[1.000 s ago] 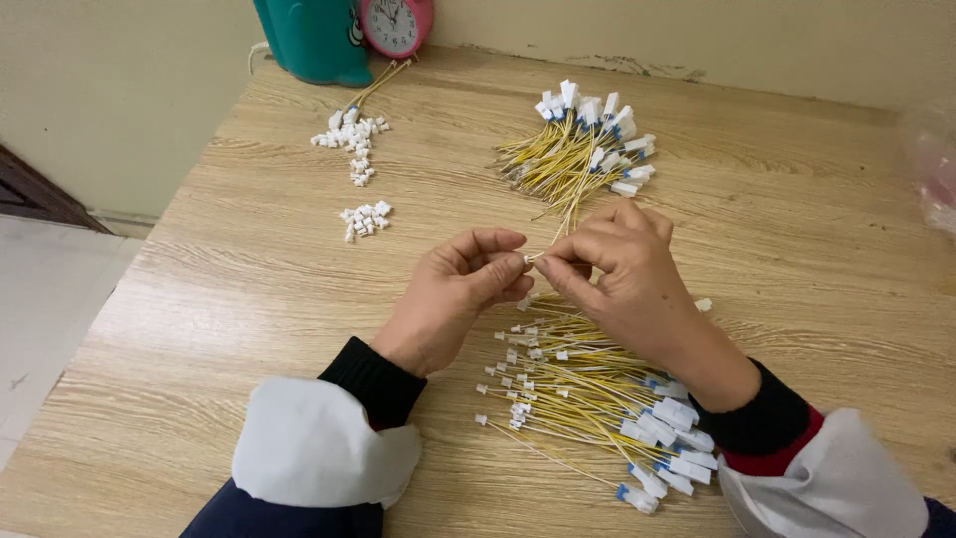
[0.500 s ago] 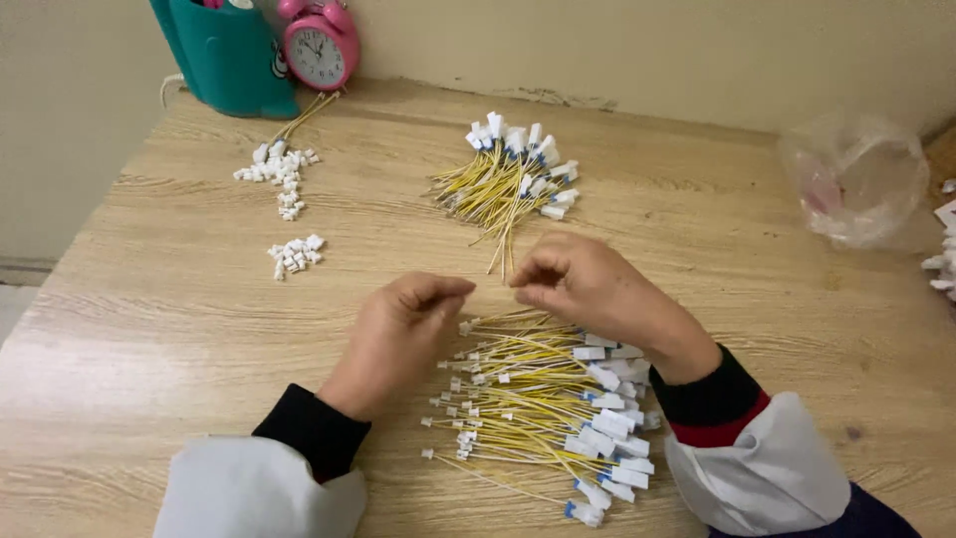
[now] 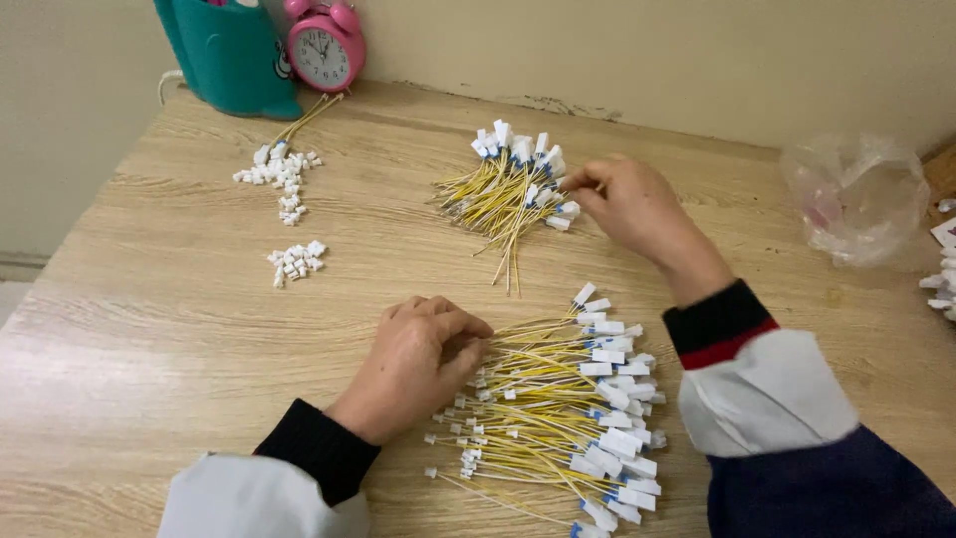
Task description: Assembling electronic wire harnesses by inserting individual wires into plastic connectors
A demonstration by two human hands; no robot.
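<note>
A: Two heaps of yellow wires share the wooden worktop point(image 3: 149, 349); the near heap point(image 3: 558, 418) lies closest to the person, fanned so that the white tags with blue ends sit on the right and the small bare connector tips on the left, which looks like a way to keep every lead facing one direction.

B: And the left hand point(image 3: 423, 364)?

A: It rests knuckles-up at the tip end of that near heap; its fingers point(image 3: 468, 334) are curled down onto the wire ends, touching them; whether they pinch one lead I cannot tell, since the palm hides the underside.

B: The other hand?

A: The right hand point(image 3: 637, 209) reaches farther out, to the far heap point(image 3: 508, 189); thumb and forefinger are drawn together at the tagged edge of that heap, seemingly nipping a tag or a wire there, though the contact itself is too small to be sure of.

B: So the far heap is laid the other way round?

A: Its tags point away from the person and its tails toward them; the two heaps lie apart, so I judge them to be kept as separate lots.

B: Beyond that?

A: On the left sit two little clusters of loose white connectors point(image 3: 296, 261), the farther one point(image 3: 279, 174) with a few wires running off it; behind stand a teal container point(image 3: 229, 55) and a pink alarm clock point(image 3: 326, 45) against the wall; a crumpled clear plastic bag point(image 3: 856, 194) lies at the far right.
</note>
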